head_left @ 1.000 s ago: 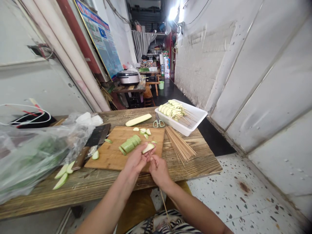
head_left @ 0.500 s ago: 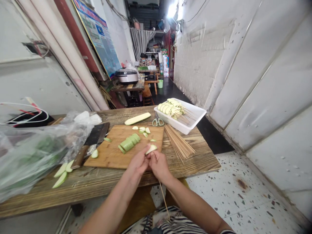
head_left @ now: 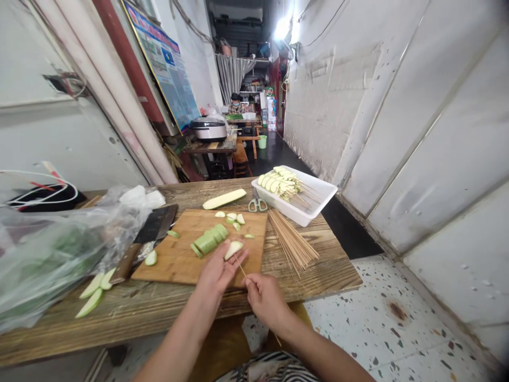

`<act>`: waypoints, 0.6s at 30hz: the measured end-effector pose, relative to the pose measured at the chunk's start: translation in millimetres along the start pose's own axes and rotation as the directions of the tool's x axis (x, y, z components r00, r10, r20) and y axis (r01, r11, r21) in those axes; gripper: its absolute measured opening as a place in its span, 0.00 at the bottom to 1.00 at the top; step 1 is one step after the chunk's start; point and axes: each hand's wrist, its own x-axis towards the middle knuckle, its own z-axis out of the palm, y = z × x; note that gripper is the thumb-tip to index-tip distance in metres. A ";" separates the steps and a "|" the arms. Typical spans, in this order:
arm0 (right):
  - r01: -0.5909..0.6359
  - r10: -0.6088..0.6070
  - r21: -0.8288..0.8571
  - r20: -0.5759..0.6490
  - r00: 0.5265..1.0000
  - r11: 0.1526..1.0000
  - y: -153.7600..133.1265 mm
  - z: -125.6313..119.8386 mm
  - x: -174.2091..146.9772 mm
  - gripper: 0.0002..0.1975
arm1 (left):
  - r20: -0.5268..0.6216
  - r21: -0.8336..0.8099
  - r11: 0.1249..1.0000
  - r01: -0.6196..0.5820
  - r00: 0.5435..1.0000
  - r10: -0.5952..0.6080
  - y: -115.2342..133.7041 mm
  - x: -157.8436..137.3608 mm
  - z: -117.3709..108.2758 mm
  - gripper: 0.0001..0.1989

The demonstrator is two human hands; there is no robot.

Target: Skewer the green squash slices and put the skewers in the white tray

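Note:
My left hand holds a pale green-edged vegetable slice between thumb and fingers, over the front of the wooden cutting board. A thin bamboo skewer runs from the slice's near edge down through my right hand, which is closed around it. The skewer's far end shows below my right wrist. Just beyond my left hand, a row of green-skinned slices lies on the board, with several smaller cut pieces behind it.
A white tray with skewered slices stands at the back right, beside scissors and loose bamboo skewers. A halved vegetable lies behind the board. Leftward are a cleaver and plastic bag. A person sits far back.
My hands have moved apart: the left with the slice went leftward, the right slid down the skewer. More of the skewer now shows between them.

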 end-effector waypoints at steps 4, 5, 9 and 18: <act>-0.012 0.012 -0.004 -0.018 1.000 1.000 -1.5 3.0 -1.9 0.14 | -0.018 -0.025 1.000 0.005 1.000 -0.005 -4.7 0.7 0.0 0.08; -0.016 0.016 -0.002 -0.024 1.000 1.000 -1.3 3.7 -1.3 0.13 | -0.029 -0.030 1.000 0.006 1.000 -0.007 -6.1 0.7 0.6 0.08; -0.032 0.032 0.000 -0.059 0.998 0.999 3.1 4.9 4.0 0.12 | -0.058 -0.013 0.998 0.064 0.996 -0.064 -15.4 -1.4 4.0 0.08; -0.063 0.064 0.013 -0.125 0.990 0.998 20.7 7.4 16.8 0.12 | 0.077 0.086 0.994 0.067 0.994 -0.074 -49.4 1.5 -2.3 0.06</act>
